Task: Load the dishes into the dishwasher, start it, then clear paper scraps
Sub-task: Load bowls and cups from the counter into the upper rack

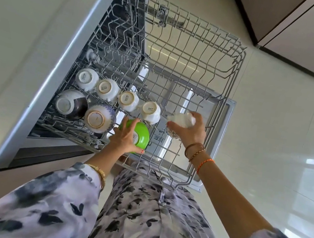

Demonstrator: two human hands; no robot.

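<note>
Left hand (123, 139) grips a round green plastic bowl (139, 134) on the grey wire upper rack (236, 69); right hand (190, 130) clutches a white ceramic cup (178, 120) above it. Loading's midway, with starting and scraps ahead.

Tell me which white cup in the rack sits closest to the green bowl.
The rightmost white cup of the row of four, directly beside the green bowl.

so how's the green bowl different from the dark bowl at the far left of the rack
The green bowl is bright and plain; the dark bowl is dark brown with a pale base. The left hand grips the green bowl, whereas the dark bowl sits untouched in the rack. The green bowl lies nearer the rack's middle, the dark bowl at its left end. Both are upside down.
</note>
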